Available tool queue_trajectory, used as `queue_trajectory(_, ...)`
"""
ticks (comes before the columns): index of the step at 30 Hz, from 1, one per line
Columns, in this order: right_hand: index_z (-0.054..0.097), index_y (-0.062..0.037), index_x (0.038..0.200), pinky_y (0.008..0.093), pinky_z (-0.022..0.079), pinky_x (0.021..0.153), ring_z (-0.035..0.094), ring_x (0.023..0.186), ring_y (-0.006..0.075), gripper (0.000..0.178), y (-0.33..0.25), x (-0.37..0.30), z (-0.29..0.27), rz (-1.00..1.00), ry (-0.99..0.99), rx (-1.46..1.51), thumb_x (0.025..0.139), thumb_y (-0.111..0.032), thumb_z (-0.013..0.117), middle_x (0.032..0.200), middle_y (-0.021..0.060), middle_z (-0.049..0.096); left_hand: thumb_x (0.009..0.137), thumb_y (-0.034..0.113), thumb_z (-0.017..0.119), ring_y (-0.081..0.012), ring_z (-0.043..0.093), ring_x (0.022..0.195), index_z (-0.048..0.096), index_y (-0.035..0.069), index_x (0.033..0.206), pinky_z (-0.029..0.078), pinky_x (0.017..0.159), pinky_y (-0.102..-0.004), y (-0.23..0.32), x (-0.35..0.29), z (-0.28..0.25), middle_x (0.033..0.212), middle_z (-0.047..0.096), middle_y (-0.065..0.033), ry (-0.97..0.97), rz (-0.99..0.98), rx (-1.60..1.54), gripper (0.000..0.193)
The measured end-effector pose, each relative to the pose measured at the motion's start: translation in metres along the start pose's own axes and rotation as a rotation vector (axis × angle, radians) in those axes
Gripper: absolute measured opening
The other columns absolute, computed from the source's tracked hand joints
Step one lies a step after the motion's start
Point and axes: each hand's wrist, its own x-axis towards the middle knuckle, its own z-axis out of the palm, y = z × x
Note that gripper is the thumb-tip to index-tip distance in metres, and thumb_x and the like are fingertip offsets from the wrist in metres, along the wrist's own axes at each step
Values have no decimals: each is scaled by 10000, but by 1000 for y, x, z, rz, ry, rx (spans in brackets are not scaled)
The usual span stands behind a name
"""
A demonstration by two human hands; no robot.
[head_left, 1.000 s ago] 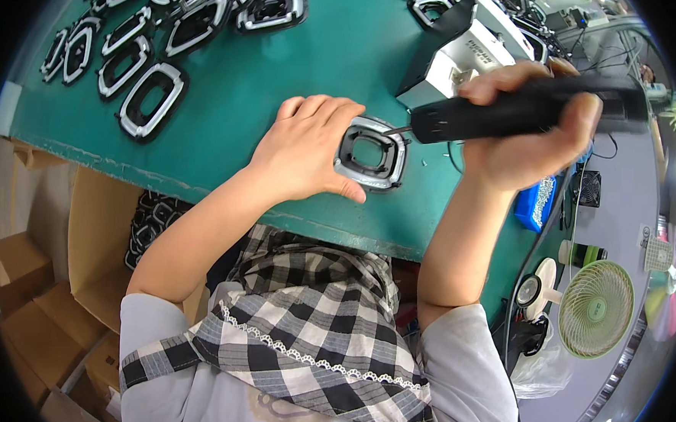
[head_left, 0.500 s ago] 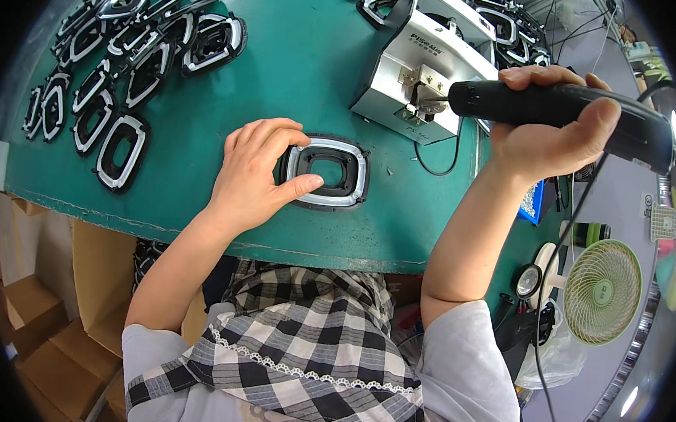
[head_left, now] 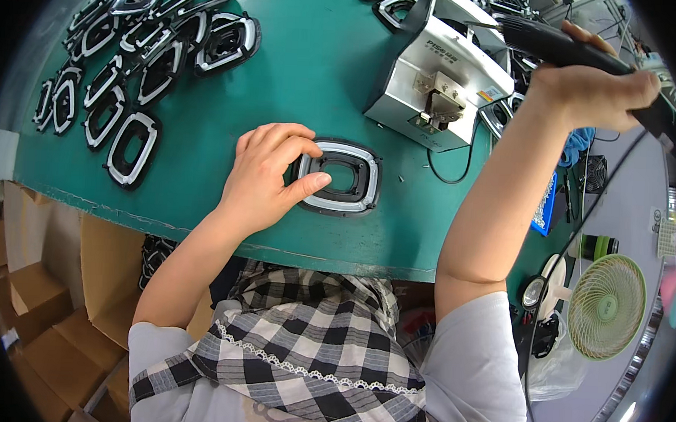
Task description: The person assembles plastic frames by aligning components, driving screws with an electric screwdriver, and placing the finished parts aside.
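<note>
My left hand (head_left: 267, 173) lies on the left side of a black oval-cornered plastic frame (head_left: 376, 181) with a silver-white ring, its thumb and fingers gripping that edge. The frame sits flat on the green table. Raised at the upper right, my right hand (head_left: 600, 95) is wrapped round a black electric screwdriver (head_left: 542, 42). Its thin bit points left, above the top of a silver-grey screw feeder (head_left: 413, 85). Whether the bit carries a screw is too small to tell.
Many similar frames (head_left: 131, 150) are piled at the left of the green table (head_left: 284, 63), more behind the feeder. A blue tray of screws (head_left: 543, 206) and a green fan (head_left: 607, 305) stand at the right. The screwdriver's cord (head_left: 567, 215) hangs beside my right arm. Cardboard boxes (head_left: 39, 295) sit lower left.
My right hand has lifted the screwdriver up and away from the feeder's front outlet, toward the upper right. My left hand stays on the frame; the whole view has shifted slightly.
</note>
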Motion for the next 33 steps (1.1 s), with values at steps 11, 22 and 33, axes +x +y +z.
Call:
queue_trajectory(11, 375, -53, 996, 454, 558, 574, 568, 514, 278, 586, -24, -5, -24, 188, 29, 112, 798, -598, 463, 635, 153, 551, 830, 228, 661, -237, 584, 921, 635, 86, 891, 388, 818, -377, 5, 27, -17, 905, 646, -31, 131, 69, -13, 157)
queue_trajectory(22, 473, -102, 980, 409, 492, 526, 550, 517, 257, 547, -48, -58, -57, 321, 82, 109, 802, -617, 523, 645, 121, 572, 677, 543, 734, -309, 377, 1278, 466, 63, 1317, 276, 1060, -448, 1, 19, -25, 1337, 451, -126, -251, 39, 246, 844)
queue_trajectory(33, 479, -110, 960, 369, 462, 524, 533, 523, 224, 509, -45, -95, -70, 531, 136, 219, 817, -597, 525, 645, 96, 561, 612, 448, 819, -304, 347, 1305, 419, 80, 1337, 239, 1080, -440, 2, 1, -9, 1337, 445, -130, -256, -91, 175, 906)
